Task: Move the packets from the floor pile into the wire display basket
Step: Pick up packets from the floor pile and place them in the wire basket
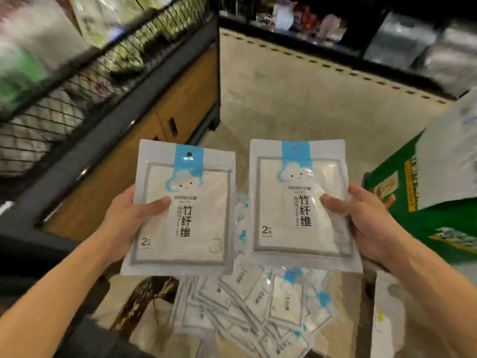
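**Op:** Fingers: left hand (129, 218) pinches a packet (180, 210) by its left edge, thumb across the front, the rest behind, out of sight. Right hand (371, 223) holds a second packet (302, 202) the same way by its right edge. Both packets face up, side by side, above the pile (258, 306).

**Lead:** Progress?

**Op:** I'd say mid-task. Pile on the floor (284, 99) looks well stocked, lots left. Basket (77, 81) sits upper left, well apart from my hands; it has stock in it, too blurred to tell whether it's these packets.

**Lead:** Surroundings?

**Op:** Bare concrete aisle. Wood-fronted cabinet (160, 140) under the basket, green carton (423, 202) right, dark shelving (361, 34) across the aisle.
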